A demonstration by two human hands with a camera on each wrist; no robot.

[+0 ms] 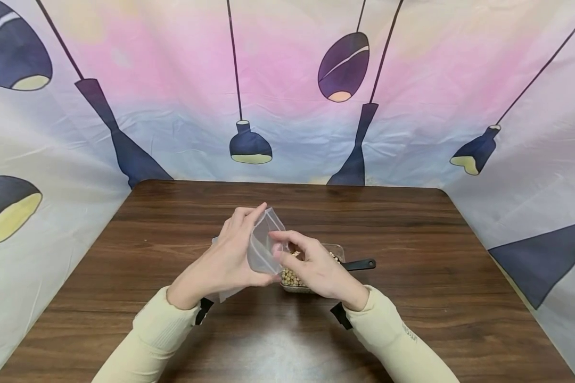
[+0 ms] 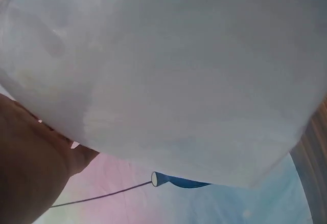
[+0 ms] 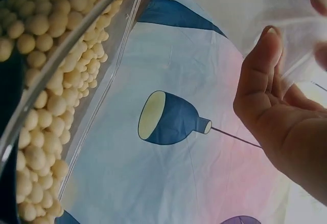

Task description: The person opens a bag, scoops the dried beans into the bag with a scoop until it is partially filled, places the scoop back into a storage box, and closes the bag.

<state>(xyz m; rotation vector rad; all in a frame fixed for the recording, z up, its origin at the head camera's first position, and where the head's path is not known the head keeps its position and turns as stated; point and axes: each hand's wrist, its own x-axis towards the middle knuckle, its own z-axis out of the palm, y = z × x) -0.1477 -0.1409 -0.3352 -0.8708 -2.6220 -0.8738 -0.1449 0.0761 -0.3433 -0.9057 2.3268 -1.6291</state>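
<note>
Above the dark brown wood-grain counter (image 1: pixel 412 330), a translucent plastic bag (image 1: pixel 262 252) gapes just left of a clear rectangular box (image 1: pixel 297 290); the left hand (image 1: pixel 225 258) holds it, thumb and fingers spread wide at the mouth, while the right hand (image 1: pixel 316 266) has fingers bent and parted at the opening, whether pinching film I cannot tell; opening the bag seems the step in hand, and the next move probably calls for keeping it wide before taking the black handle (image 1: pixel 359 265) jutting from among the round beige beans (image 3: pixel 56 104)
</note>
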